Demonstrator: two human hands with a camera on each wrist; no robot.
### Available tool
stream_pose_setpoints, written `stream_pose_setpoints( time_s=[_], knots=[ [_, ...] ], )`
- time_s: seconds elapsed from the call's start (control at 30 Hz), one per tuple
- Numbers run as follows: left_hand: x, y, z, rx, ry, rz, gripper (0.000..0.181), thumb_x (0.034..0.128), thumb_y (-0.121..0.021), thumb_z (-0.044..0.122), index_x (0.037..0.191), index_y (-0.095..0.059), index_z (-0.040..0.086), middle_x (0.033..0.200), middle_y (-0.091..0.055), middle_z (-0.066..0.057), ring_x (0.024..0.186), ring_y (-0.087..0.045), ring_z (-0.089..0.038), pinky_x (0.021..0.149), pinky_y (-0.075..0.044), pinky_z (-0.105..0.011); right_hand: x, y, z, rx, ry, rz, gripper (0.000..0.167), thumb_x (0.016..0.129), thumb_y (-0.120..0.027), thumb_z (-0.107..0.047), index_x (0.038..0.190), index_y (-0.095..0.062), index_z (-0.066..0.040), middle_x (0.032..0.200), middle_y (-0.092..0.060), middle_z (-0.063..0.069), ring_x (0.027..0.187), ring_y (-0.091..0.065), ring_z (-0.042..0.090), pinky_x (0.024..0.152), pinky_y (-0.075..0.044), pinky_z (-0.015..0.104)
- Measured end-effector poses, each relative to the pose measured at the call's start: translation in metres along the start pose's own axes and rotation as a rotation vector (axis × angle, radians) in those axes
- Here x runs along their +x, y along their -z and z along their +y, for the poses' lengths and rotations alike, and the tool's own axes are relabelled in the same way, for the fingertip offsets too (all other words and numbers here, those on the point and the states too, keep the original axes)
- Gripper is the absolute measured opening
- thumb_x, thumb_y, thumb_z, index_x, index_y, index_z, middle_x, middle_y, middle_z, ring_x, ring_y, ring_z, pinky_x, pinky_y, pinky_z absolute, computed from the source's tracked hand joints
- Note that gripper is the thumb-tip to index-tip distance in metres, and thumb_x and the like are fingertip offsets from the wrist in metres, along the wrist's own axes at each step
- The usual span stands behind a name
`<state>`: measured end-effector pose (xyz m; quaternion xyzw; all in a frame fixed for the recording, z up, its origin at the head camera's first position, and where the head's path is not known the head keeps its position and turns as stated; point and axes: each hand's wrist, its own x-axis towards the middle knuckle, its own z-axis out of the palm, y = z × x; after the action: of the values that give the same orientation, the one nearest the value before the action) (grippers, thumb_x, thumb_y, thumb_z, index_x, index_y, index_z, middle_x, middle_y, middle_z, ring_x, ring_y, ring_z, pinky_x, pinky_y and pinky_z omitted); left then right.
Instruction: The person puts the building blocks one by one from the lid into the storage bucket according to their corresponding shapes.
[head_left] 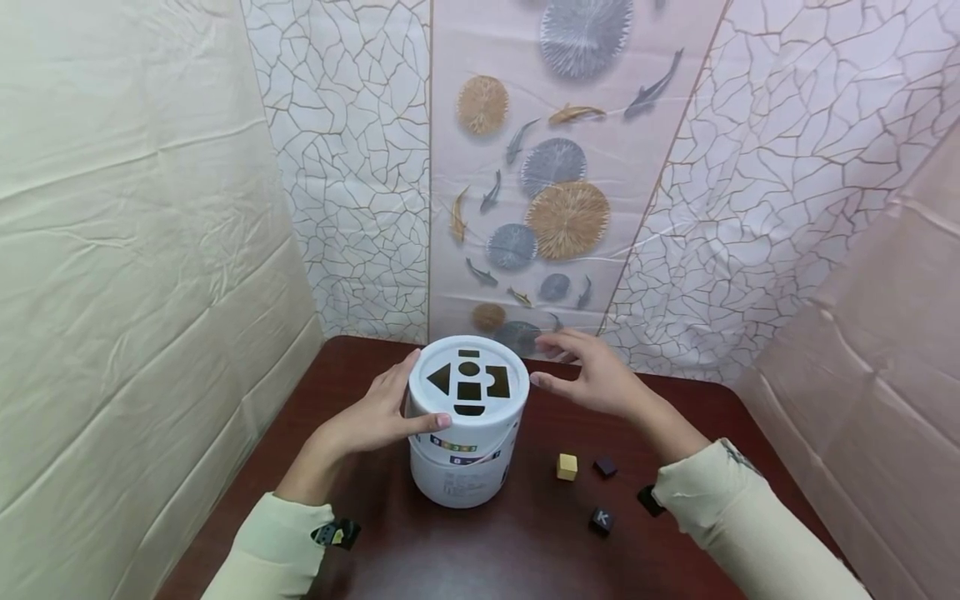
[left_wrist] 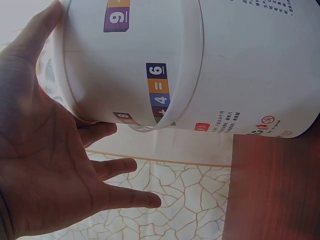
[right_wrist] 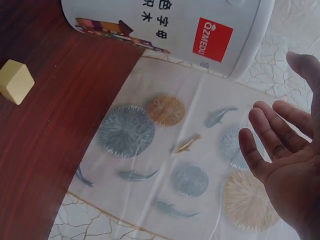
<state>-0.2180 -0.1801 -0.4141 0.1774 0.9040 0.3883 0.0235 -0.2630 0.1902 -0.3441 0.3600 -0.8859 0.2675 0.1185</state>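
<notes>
A white bucket [head_left: 465, 467] with a wire-like handle stands upright on the table. Its white lid [head_left: 420, 379] has several shaped holes, among them a triangle and a circle. My left hand [head_left: 382, 408] rests against the lid's left side, thumb at the front rim; in the left wrist view its other fingers [left_wrist: 132, 197] spread out straight. Right of the lid, my right hand [head_left: 600, 375] hovers apart from it, holding nothing, fingers loosely bent. Below that hand lie a yellow cube [head_left: 567, 467], a dark block [head_left: 605, 467] and a black cube marked K [head_left: 601, 521].
The dark red-brown table [head_left: 480, 558] carries the bucket and blocks. A patterned sheet [head_left: 360, 167] hangs behind it, and pale cloth walls [head_left: 150, 292] rise at both sides.
</notes>
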Motion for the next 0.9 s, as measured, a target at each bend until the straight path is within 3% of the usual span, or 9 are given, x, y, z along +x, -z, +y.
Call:
stream_pose_setpoints(
  time_s=[0.4,0.57,0.9],
  knots=[
    [-0.001,0.001,0.001,-0.023,0.017,-0.010,0.131,0.0879,-0.083,0.070,0.180,-0.003,0.021,0.185,-0.015,-0.016,0.171,-0.010,-0.046,0.130,-0.020,-0.079,-0.034,0.007,0.031,-0.062,-0.090,0.051,0.043,0.100,-0.084,-0.028,0.138,-0.075,-0.009,0.122,-0.079,0.005,0.110,-0.076,0.024,0.096,-0.063,0.049],
    [-0.001,0.001,0.001,-0.024,0.010,-0.005,0.131,0.0882,-0.084,0.069,0.180,-0.004,0.021,0.185,-0.017,-0.016,0.170,-0.012,-0.046,0.130,-0.021,-0.080,-0.057,0.006,0.052,-0.097,-0.136,0.059,0.039,0.100,-0.085,-0.028,0.133,-0.077,-0.009,0.114,-0.078,0.001,0.106,-0.074,0.023,0.094,-0.061,0.049],
    [-0.003,0.001,0.002,-0.031,0.012,-0.011,0.131,0.0888,-0.084,0.068,0.180,-0.003,0.020,0.185,-0.017,-0.016,0.171,-0.011,-0.046,0.130,-0.019,-0.080,-0.110,-0.012,0.093,-0.139,-0.275,0.033,0.042,0.098,-0.087,-0.031,0.132,-0.077,-0.009,0.117,-0.077,0.002,0.110,-0.076,0.029,0.092,-0.061,0.052]
  ],
)
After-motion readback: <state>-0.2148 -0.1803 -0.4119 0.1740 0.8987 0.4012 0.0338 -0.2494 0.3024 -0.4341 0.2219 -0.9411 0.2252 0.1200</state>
